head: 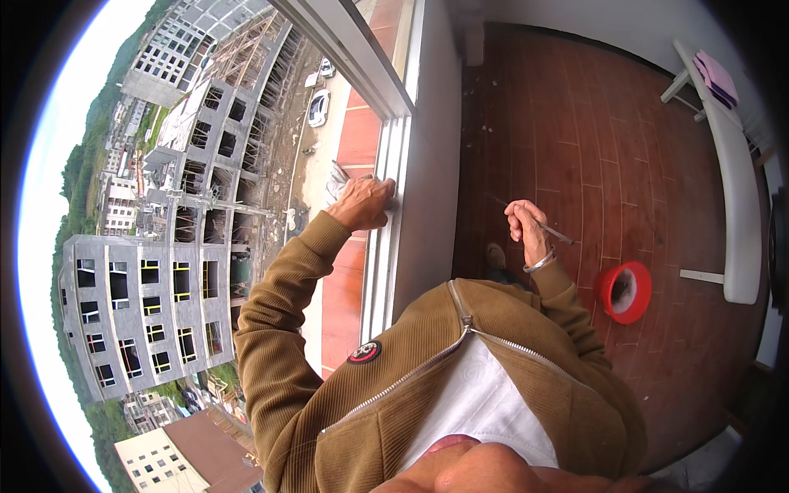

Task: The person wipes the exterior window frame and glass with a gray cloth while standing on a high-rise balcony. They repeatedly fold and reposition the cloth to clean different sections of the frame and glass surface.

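Note:
My left hand [363, 202] is bunched over the white window track [383, 246], gripping a greyish-white cloth [336, 183]. Part of the cloth sticks out on the outer side of the hand, and the rest is hidden under the fingers. In front of my body, above the floor, my right hand [525, 229] is closed around a thin, dark rod-like tool [560, 235]. One end shows beyond the back of the hand; its exact kind is unclear. A metal bracelet [539, 260] circles that wrist.
A window frame post [354, 55] rises beyond my left hand. Outside lie a red tiled ledge [354, 138], a drop to the street and unfinished concrete buildings [166, 308]. A red bucket [644, 289] stands on the floor at right, near a white bench [736, 203] with folded cloths [715, 77].

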Tool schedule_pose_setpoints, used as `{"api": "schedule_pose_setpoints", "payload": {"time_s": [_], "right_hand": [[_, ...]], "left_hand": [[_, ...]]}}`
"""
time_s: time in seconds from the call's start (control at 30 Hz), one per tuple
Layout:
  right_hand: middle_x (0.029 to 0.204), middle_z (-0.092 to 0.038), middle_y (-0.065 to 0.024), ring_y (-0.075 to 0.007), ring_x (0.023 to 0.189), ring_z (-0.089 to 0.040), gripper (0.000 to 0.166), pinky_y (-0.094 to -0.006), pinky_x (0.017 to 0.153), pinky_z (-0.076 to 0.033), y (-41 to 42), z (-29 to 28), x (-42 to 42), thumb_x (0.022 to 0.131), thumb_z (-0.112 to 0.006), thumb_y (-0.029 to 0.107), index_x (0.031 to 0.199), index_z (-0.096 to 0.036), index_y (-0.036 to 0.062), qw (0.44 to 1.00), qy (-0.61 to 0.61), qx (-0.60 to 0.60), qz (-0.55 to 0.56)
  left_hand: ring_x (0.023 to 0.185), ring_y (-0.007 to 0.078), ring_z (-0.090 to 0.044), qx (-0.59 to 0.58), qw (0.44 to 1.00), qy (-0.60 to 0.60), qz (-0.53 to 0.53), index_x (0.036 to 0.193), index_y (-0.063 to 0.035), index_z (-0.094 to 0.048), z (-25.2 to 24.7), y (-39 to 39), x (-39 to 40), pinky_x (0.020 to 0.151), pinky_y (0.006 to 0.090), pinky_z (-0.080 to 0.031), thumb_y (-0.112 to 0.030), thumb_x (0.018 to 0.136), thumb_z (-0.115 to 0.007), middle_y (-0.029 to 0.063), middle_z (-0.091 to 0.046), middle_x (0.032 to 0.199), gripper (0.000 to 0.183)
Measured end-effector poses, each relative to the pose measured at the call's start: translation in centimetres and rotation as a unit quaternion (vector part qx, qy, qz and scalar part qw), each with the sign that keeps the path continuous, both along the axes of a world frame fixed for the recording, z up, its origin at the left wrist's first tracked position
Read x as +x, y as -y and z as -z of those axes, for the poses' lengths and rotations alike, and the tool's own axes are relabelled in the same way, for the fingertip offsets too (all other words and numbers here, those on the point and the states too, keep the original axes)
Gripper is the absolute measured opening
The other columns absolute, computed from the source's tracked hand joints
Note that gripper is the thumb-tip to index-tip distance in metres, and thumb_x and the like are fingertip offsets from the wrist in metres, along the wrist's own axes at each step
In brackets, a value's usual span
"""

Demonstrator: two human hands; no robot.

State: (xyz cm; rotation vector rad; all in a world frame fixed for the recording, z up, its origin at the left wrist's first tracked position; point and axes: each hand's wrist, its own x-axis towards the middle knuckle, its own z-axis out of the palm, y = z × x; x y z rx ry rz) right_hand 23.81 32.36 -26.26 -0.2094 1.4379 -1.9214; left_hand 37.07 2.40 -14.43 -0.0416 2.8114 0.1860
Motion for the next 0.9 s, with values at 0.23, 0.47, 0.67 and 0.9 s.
{"api": "schedule_pose_setpoints", "payload": {"time_s": [0.23, 0.47, 0.67, 0.9], "right_hand": [[0.065, -0.044, 0.0045, -0.0023, 0.053, -0.037, 0.02, -0.0183, 0.046, -0.032, 0.0, 0.3, 0.4, 0.096, -0.05, 0.023, 0.087, -0.057, 0.0056, 0.999, -0.006, 0.016, 0.031], [0.062, -0.045, 0.0053, -0.0009, 0.05, -0.035, 0.021, -0.0174, 0.043, -0.029, -0.1, 0.6, 0.4, 0.097, -0.049, 0.02, 0.085, -0.058, 0.0061, 0.999, 0.002, 0.028, 0.025], [0.063, -0.047, 0.0046, -0.0015, 0.049, -0.037, 0.022, -0.0175, 0.043, -0.03, 0.0, 1.2, -0.4, 0.096, -0.048, 0.022, 0.085, -0.058, 0.0057, 0.997, -0.064, 0.047, -0.002], [0.06, -0.044, 0.0048, -0.002, 0.05, -0.036, 0.022, -0.0186, 0.044, -0.028, -0.2, 2.0, -0.1, 0.095, -0.049, 0.021, 0.085, -0.058, 0.0045, 0.996, -0.056, 0.069, 0.005]], "left_hand": [[0.091, 0.0304, -0.066, -0.257, 0.887, 0.368, -0.111, 0.097, -0.0106, -0.071, -2.5, 10.9, 11.9, 0.081, 0.0398, -0.051, -0.021, 0.075, -0.061, 0.0159, -0.069, 0.094, 0.026], [0.086, 0.0304, -0.066, 0.061, 0.955, -0.066, -0.282, 0.1, -0.0033, -0.065, -10.1, 10.6, 5.1, 0.078, 0.036, -0.05, -0.017, 0.074, -0.065, 0.0177, -0.068, 0.088, 0.03], [0.092, 0.0292, -0.065, 0.252, 0.863, -0.353, -0.262, 0.118, -0.002, -0.056, -3.3, 8.4, -4.4, 0.083, 0.0357, -0.05, -0.021, 0.077, -0.069, 0.0197, -0.066, 0.1, 0.047], [0.106, 0.0402, -0.051, 0.107, 0.916, -0.369, -0.116, 0.129, -0.0056, -0.045, 5.2, 1.9, -7.0, 0.092, 0.0459, -0.042, -0.02, 0.071, -0.064, 0.0184, -0.058, 0.118, 0.063]]}}
